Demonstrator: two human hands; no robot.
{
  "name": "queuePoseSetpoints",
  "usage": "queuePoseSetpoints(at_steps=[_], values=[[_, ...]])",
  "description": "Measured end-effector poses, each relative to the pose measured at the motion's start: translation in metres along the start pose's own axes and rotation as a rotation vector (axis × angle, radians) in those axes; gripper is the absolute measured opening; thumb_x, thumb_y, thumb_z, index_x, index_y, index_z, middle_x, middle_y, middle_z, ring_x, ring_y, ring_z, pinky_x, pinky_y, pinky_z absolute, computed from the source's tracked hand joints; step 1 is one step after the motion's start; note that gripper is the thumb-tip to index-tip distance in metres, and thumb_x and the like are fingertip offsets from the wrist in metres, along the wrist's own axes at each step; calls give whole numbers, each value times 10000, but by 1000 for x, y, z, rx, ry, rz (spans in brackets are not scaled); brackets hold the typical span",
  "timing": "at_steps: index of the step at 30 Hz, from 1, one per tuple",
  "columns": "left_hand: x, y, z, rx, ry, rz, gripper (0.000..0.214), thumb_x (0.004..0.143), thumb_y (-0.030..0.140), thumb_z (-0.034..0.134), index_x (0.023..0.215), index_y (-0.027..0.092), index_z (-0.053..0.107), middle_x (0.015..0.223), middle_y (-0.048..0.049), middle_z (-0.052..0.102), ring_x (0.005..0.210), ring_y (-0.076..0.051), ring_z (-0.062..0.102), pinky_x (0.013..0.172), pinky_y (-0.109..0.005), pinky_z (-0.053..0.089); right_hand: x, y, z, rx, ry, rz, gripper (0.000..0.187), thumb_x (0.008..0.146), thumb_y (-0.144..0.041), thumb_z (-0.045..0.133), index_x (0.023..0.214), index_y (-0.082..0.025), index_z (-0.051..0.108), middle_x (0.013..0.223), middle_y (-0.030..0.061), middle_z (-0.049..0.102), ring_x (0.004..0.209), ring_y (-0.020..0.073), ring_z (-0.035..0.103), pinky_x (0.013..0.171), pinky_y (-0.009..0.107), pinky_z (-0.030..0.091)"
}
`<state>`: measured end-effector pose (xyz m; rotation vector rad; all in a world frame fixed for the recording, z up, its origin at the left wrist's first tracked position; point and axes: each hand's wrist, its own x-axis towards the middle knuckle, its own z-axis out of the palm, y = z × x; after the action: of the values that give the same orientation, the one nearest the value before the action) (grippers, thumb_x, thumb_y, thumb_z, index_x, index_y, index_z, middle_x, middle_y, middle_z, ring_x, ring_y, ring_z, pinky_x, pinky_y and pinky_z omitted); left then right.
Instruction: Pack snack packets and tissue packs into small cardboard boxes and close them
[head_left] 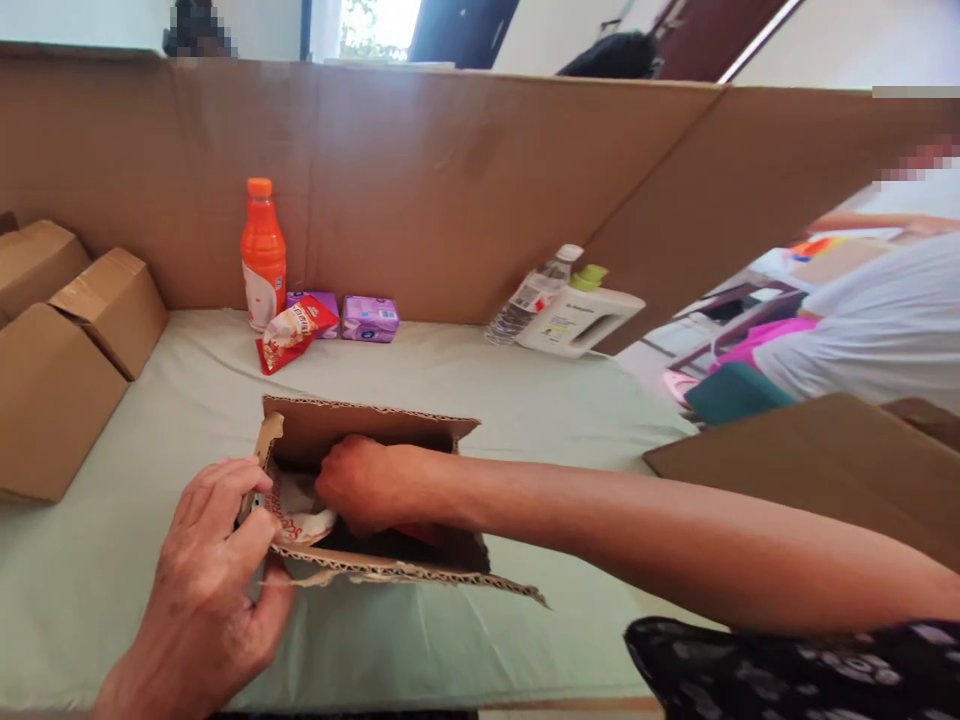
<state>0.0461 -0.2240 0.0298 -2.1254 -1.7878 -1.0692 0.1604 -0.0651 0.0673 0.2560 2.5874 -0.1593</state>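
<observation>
An open-topped cardboard box (pixel 371 430) with rough cut edges stands on the cloth-covered table in front of me. My left hand (pixel 217 560) grips its left edge, thumb outside near the front corner. Reaching in from the right, my right hand (pixel 367 485) is down inside the box, its fingers curled and mostly hidden, so what they hold cannot be made out. A white packet with red lettering (pixel 296 515) lies in the box's left end, just left of my right hand. Something red shows dimly beneath the right wrist.
Along the back cardboard wall stand an orange drink bottle (pixel 262 260), a red snack bag (pixel 296 335), purple tissue packs (pixel 370 318), a clear water bottle (pixel 532 300) and a white jug (pixel 581 318). Closed cartons (pixel 56 400) sit left. At right, a person in white (pixel 877 320) is beyond another carton (pixel 825 480).
</observation>
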Motion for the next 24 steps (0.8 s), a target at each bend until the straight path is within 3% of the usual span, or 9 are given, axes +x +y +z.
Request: queuePoseSetpoints(at_steps=[3, 7, 9, 12, 14, 16, 19, 21, 24], values=[[-2, 0, -3, -18, -39, 8, 213, 844, 13, 524, 958, 191, 549, 1275, -127, 549, 1284, -285, 525, 1061, -462, 478, -45, 11, -7, 35, 121, 28, 176, 900, -233, 632, 919, -126, 770, 879, 137, 782, 836, 259, 735, 724, 323, 520], [-9, -3, -5, -41, -43, -93, 291, 898, 82, 548, 1159, 206, 577, 1609, -138, 330, 1432, -297, 448, 1125, -452, 469, -112, 29, 27, 275, 715, 135, 272, 1017, -285, 489, 943, -195, 735, 932, 72, 776, 830, 180, 712, 763, 280, 533], [-12, -8, -3, -45, -26, -113, 429, 914, 143, 566, 1335, 203, 513, 1638, -151, 315, 1456, -308, 436, 1144, -458, 470, -130, 35, 57, 343, 905, 196, 254, 1019, -283, 493, 982, -203, 731, 982, 80, 780, 899, 186, 724, 800, 284, 555], [-12, -17, 0, -32, -82, -90, 598, 938, 253, 573, 1502, 179, 389, 1502, -159, 529, 1376, -294, 546, 1094, -414, 533, -131, 33, 95, 393, 904, 176, 258, 1026, -280, 487, 1089, -203, 724, 1105, 102, 778, 1054, 219, 717, 911, 352, 568], [-9, -23, 1, -13, -108, -98, 628, 959, 330, 567, 1534, 187, 361, 1403, -137, 629, 1273, -277, 637, 1024, -374, 580, -125, 31, 107, 414, 850, 107, 299, 1043, -271, 443, 1153, -200, 712, 1164, 106, 768, 1119, 230, 701, 977, 401, 551], [-6, -27, 2, -2, -103, -137, 602, 991, 367, 525, 1545, 212, 348, 1338, -106, 682, 1192, -251, 688, 960, -339, 604, -121, 32, 109, 445, 897, 85, 307, 1050, -246, 420, 1164, -201, 701, 1183, 99, 762, 1135, 216, 696, 989, 392, 548], [-1, -30, 6, 16, -83, -171, 514, 1021, 345, 480, 1514, 235, 385, 1245, -70, 727, 1132, -214, 712, 936, -305, 602, -121, 43, 101, 461, 1155, 202, 282, 1044, -247, 452, 1231, -207, 660, 1304, 111, 706, 1232, 213, 648, 1025, 378, 532], [3, -29, 11, 42, -37, -158, 452, 1017, 300, 500, 1459, 228, 442, 1248, -76, 707, 1143, -203, 699, 983, -310, 581, -120, 52, 98, 429, 1252, 273, 361, 1043, -311, 475, 1375, -209, 575, 1422, 133, 626, 1329, 244, 580, 1077, 422, 496], [6, -28, 21, 95, 38, -127, 392, 1004, 225, 518, 1395, 209, 497, 1364, -117, 606, 1250, -221, 628, 1062, -357, 541, -112, 57, 103, 368, 1153, 141, 461, 1046, -416, 470, 1465, -224, 494, 1396, 130, 643, 1278, 255, 611, 1042, 427, 514]])
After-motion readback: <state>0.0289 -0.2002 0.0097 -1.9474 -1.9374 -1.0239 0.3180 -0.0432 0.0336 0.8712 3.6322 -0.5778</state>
